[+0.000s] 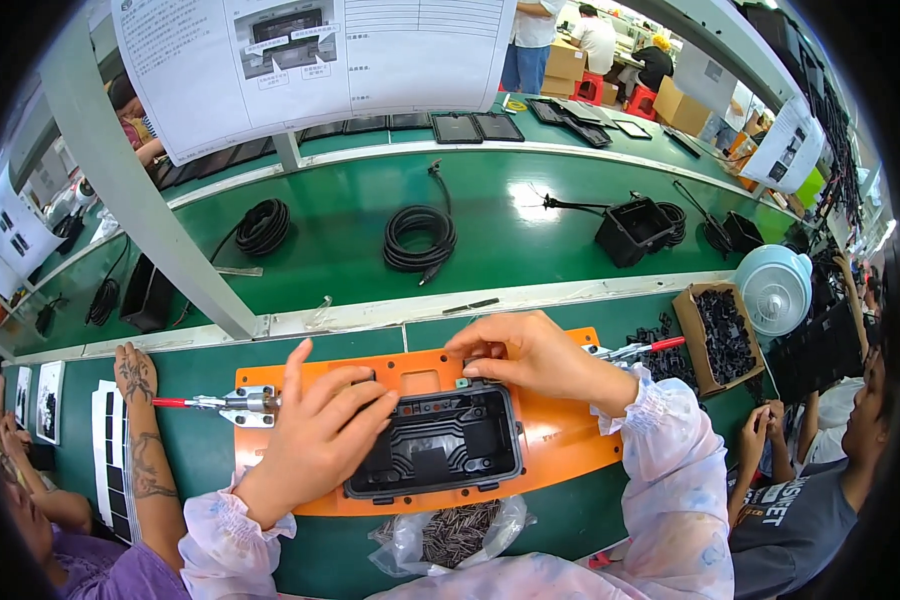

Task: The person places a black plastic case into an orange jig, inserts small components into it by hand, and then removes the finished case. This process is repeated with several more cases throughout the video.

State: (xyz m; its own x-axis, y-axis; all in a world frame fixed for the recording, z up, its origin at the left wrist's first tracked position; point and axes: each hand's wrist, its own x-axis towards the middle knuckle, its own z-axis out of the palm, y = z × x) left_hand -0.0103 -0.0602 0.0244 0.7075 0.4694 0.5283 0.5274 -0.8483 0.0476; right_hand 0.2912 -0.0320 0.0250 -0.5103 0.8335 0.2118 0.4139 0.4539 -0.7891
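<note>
A black rectangular plastic housing (pixel 515 470) lies open side up in an orange fixture plate (pixel 570 430) in front of me. My left hand (pixel 320 435) rests over its upper left edge, thumb raised and fingers extended; nothing shows in it. At the far right corner of the housing, my right hand (pixel 540 360) pinches with thumb and fingertips. A small dark part seems to be under those fingertips, mostly hidden by them. Beside the thumb sits a small green piece (pixel 462 382). Ribs and small fittings show inside the housing.
Toggle clamps with red handles flank the fixture, one left (pixel 245 403), one right (pixel 660 345). A bag of screws (pixel 460 535) lies nearest me. A carton of small black parts (pixel 720 340) and a fan (pixel 775 285) stand right. Coiled cables (pixel 420 238) lie beyond. Co-workers sit at both sides.
</note>
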